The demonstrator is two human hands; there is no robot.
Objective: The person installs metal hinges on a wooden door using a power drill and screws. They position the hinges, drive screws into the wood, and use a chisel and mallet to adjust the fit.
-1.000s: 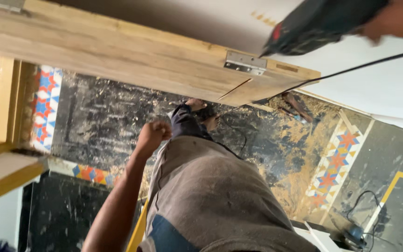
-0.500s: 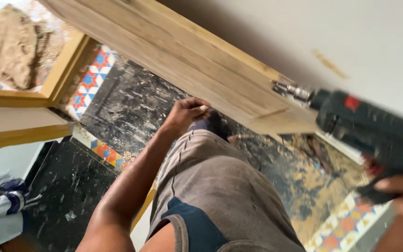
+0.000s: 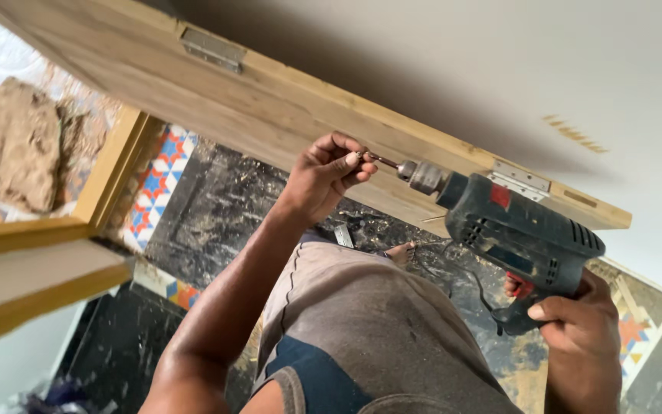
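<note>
My right hand (image 3: 576, 326) grips the handle of a dark corded power drill (image 3: 511, 234) with a red trigger. Its chuck and bit (image 3: 383, 162) point left toward the edge of a long wooden door (image 3: 285, 115) that runs across the view. My left hand (image 3: 327, 176) is raised to the door's edge, its fingertips pinched at the tip of the bit. Two metal hinges are set into the door's edge, one (image 3: 212, 47) at the upper left and one (image 3: 521, 180) just behind the drill.
A wooden door frame (image 3: 109, 172) stands at the left with bare rough wall behind it. Below lies dark floor strewn with sawdust, bordered by patterned coloured tiles (image 3: 158, 192). My bare foot (image 3: 401, 251) and grey shorts fill the lower middle.
My left hand rose from my thigh to the door's edge and pinched the bit. The drill swung in from the right, closer to the wood. The view shifted along the door.
</note>
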